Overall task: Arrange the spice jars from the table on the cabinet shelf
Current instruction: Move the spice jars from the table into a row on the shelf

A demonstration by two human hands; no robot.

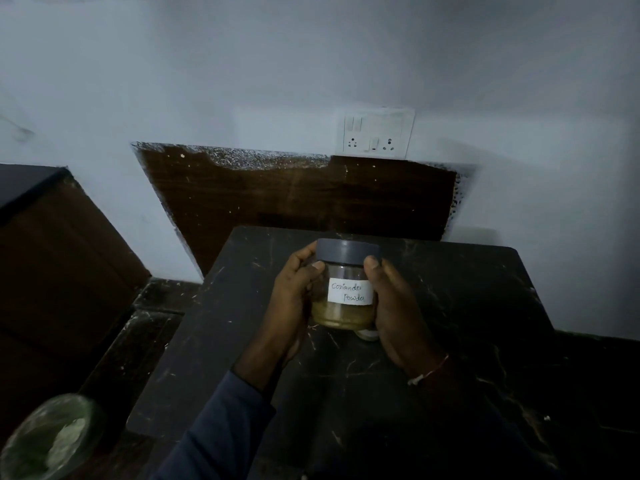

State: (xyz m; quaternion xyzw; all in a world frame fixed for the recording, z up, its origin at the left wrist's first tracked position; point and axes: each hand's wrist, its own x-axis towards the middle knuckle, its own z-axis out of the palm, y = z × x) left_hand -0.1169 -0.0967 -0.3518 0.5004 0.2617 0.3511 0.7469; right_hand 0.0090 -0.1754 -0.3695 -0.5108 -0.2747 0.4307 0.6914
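The left hand (294, 299) and right hand (394, 306) grip the jar (346, 289) by its sides over the dark table (450, 306), thumbs just under its grey lid (346, 252). The fingers behind the jar are hidden. A pale round thing (369, 335) shows below the jar, mostly covered. At lower left a green tub (52, 441) is cut off by the frame.

White paper label (350, 291) on jar (346, 271) front, centre of frame. Handwritten in dark ink, two lines: "Coriander" on top, "Powder" below, shifted right. Letters slanted, last ones of each word scrawled, hard to make out.
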